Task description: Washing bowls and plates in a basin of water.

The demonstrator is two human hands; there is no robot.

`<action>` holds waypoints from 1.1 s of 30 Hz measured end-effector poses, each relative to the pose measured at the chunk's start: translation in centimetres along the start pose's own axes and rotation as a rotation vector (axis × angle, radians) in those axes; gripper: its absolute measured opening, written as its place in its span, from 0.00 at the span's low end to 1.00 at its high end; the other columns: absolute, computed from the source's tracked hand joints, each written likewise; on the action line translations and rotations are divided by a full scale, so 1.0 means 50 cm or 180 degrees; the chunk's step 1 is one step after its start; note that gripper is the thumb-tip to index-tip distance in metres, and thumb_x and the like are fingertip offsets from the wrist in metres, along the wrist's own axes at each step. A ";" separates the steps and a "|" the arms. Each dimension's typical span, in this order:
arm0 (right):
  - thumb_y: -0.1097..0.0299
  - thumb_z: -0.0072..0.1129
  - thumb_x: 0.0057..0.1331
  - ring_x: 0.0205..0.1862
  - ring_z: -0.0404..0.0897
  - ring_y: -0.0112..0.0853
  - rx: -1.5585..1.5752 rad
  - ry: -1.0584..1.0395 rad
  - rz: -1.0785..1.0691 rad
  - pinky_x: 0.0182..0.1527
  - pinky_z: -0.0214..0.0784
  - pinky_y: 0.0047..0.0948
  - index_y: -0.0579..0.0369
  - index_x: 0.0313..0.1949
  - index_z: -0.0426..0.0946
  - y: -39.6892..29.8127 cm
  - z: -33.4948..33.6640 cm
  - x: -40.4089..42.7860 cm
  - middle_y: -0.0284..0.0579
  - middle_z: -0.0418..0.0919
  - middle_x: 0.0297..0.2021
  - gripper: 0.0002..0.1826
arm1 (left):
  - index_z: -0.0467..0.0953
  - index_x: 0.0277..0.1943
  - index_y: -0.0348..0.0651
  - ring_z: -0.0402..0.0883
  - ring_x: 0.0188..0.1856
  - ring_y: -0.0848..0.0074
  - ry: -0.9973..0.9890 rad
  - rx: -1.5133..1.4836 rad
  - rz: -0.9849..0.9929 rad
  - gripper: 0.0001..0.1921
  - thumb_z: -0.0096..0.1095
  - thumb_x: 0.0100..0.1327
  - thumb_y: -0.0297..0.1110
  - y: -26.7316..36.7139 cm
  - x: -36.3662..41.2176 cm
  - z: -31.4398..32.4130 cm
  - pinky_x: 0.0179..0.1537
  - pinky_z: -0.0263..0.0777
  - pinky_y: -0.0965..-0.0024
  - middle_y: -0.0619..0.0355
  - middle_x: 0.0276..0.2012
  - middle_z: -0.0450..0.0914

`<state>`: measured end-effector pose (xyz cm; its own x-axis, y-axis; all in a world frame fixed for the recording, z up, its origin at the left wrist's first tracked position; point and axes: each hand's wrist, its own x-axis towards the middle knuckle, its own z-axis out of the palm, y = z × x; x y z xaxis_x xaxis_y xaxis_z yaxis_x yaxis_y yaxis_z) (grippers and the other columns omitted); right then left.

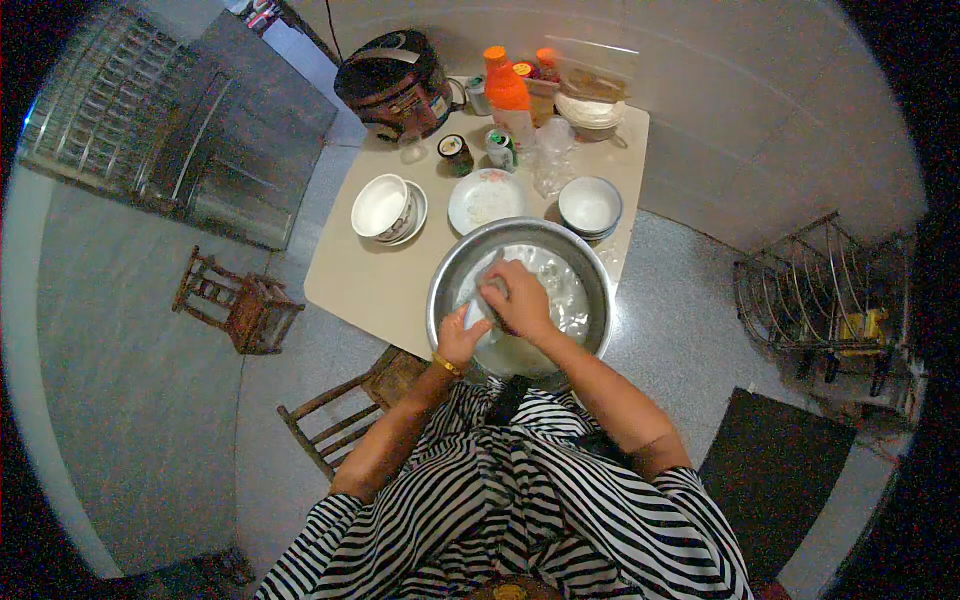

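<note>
A large metal basin (606, 300) with cloudy water and white suds stands at the near edge of the table. Over its left half, my left hand (463, 337) grips a pale dish (477, 309), seen nearly edge-on. My right hand (519, 298) is curled against the same dish with a greyish cloth or pad (493, 281) at its fingers; the exact item cannot be told. Beyond the rim lies a white plate with a floral edge (487, 201). Stacked white bowls (590, 205) are to its right, and a white bowl (381, 206) sits on another dish to its left.
On the table (360, 292) a dark rice cooker (394, 86), an orange bottle (507, 90), a green can (500, 148), a dark jar (454, 154) and a clear plastic bag (553, 169) stand farther back. Wooden chairs (259, 311) are at left, a metal rack (817, 285) at right.
</note>
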<state>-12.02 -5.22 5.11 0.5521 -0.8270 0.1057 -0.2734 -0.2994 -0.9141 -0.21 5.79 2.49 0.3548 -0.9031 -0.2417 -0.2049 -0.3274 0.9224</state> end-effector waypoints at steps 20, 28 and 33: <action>0.50 0.51 0.51 0.38 0.74 0.49 0.0493 -0.0234 0.1173 0.42 0.64 0.39 0.55 0.33 0.74 0.170 -0.013 0.043 0.54 0.76 0.33 0.21 | 0.71 0.45 0.33 0.71 0.36 0.83 -0.0819 0.0033 -0.0428 0.16 0.60 0.54 0.31 0.123 -0.040 -0.101 0.40 0.66 0.78 0.63 0.35 0.75; 0.53 0.51 0.50 0.35 0.74 0.48 0.0083 -0.0598 0.1260 0.38 0.65 0.42 0.55 0.29 0.75 0.167 -0.026 0.010 0.53 0.76 0.30 0.18 | 0.69 0.47 0.33 0.74 0.38 0.80 -0.0799 -0.1310 -0.0853 0.20 0.62 0.52 0.33 0.047 -0.060 -0.100 0.43 0.67 0.75 0.60 0.38 0.76; 0.55 0.49 0.53 0.36 0.74 0.48 -0.0738 -0.0581 0.1114 0.40 0.65 0.43 0.55 0.30 0.75 0.198 -0.033 -0.023 0.53 0.76 0.33 0.16 | 0.68 0.47 0.34 0.74 0.42 0.76 -0.0570 -0.2146 -0.0624 0.22 0.62 0.49 0.30 0.078 -0.064 -0.087 0.47 0.66 0.72 0.58 0.41 0.76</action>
<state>-16.66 -8.02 -3.41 0.5192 -0.8062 -0.2835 -0.6258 -0.1328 -0.7686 1.82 8.62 8.19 0.1608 -0.8960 -0.4140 0.4749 -0.2975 0.8282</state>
